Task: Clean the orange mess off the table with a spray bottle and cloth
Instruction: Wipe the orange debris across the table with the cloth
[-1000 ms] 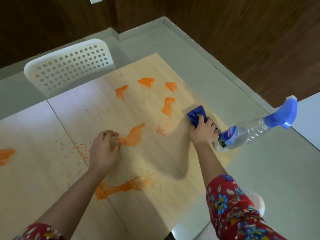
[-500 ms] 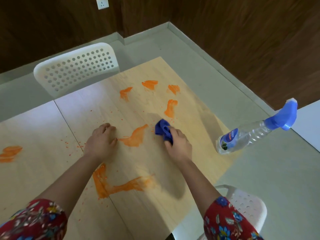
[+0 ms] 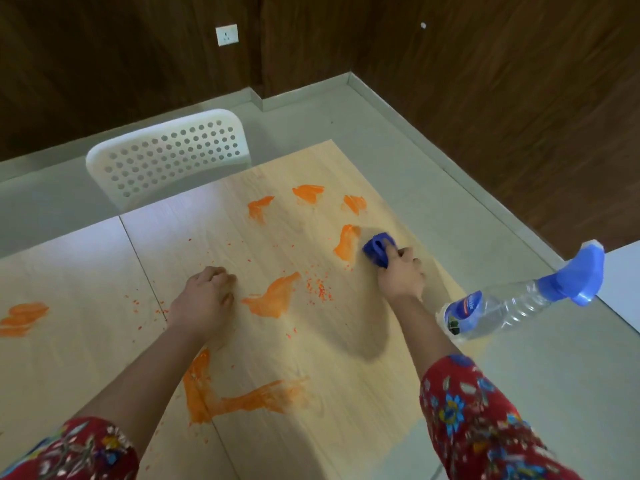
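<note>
R hand (image 3: 401, 277) is closed around a bunched blue cloth (image 3: 378, 250), fingers curled over it, pressing it onto the light wood table (image 3: 346, 393). Cloth sits at the fingertip end of R hand, touching the lower edge of an orange smear (image 3: 345, 242) just to its L. L hand (image 3: 204, 299) lies palm-down on the table w/ fingers curled under into a loose fist, holding nothing. Between the two hands: a wide orange smear (image 3: 273, 299) w/ scattered orange specks (image 3: 318, 289) on its R side. Nearer the body, beside L forearm, an L-shaped orange streak (image 3: 221, 396). Beyond both hands, three smaller orange patches (image 3: 308, 194). Far L of L hand, another orange patch (image 3: 22, 318). Spray bottle (image 3: 512, 306), clear body w/ blue trigger head, stands at the table's edge to the R of R forearm, near but apart from it; appears tilted in this wide-angle view. White perforated chair (image 3: 169, 155) stands beyond L hand, past the table's far edge. Both sleeves (image 3: 485, 427) are red floral.
</note>
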